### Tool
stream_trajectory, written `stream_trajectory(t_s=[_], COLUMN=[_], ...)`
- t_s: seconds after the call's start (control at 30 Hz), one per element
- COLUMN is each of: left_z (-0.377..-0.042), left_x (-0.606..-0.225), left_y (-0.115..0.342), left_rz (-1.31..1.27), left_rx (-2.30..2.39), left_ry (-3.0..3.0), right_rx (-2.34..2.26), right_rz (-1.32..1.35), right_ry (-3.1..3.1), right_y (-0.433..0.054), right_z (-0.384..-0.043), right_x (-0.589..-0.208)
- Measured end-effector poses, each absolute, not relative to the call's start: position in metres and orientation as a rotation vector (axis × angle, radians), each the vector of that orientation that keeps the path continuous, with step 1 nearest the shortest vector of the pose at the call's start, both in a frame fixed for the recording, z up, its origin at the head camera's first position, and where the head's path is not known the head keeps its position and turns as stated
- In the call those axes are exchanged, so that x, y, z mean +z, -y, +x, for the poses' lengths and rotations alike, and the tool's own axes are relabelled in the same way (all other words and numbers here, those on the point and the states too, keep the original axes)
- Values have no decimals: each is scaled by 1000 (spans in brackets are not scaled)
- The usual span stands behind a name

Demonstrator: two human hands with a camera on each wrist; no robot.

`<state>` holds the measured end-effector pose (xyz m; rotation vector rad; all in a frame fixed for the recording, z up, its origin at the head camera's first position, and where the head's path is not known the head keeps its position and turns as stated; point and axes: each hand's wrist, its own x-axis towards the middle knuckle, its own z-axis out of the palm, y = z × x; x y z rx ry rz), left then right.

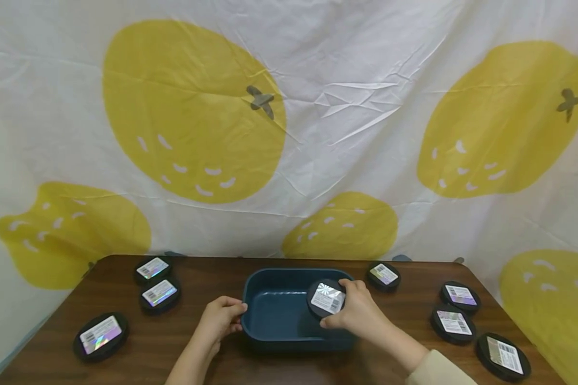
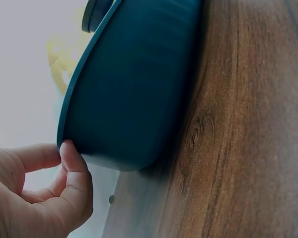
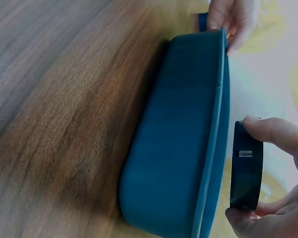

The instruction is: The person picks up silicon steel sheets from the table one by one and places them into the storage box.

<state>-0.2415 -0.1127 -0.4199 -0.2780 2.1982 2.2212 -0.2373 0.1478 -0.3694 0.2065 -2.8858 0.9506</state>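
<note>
A dark blue rectangular tub (image 1: 279, 315) sits mid-table. My left hand (image 1: 221, 315) grips its left rim, fingers curled on the edge; the left wrist view shows the thumb (image 2: 72, 163) at the tub's wall (image 2: 134, 89). My right hand (image 1: 358, 310) holds a round black case with a holographic label (image 1: 326, 298) just above the tub's right side. In the right wrist view the case (image 3: 246, 171) is seen edge-on, pinched between thumb and fingers beside the tub's rim (image 3: 216, 144), with the left hand (image 3: 233, 17) at the far end.
Several more black labelled cases lie on the brown wooden table (image 1: 173, 342): three on the left (image 1: 101, 336) (image 1: 160, 294) (image 1: 152, 268) and several on the right (image 1: 383, 275) (image 1: 459, 297) (image 1: 454, 323) (image 1: 504, 355). A lemon-print cloth (image 1: 289, 133) hangs behind.
</note>
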Motion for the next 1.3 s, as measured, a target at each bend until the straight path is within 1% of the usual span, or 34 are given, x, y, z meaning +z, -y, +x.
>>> stream_trajectory(t_s=[0.57,1.0,1.3], left_z=[-245,-244,-241], left_x=[-421,-423,-422], left_y=[113,112,113], left_rz=[-273,-265,-265], left_rx=[2233,2243,2247], left_ry=[-2182,-2158,-2149], right_rx=[846,739,683], right_rz=[137,110,164], right_ry=[2914,2960,2986], right_y=[-141,-136,-136], right_z=[-256,-260,-266], right_x=[-383,-399,-404])
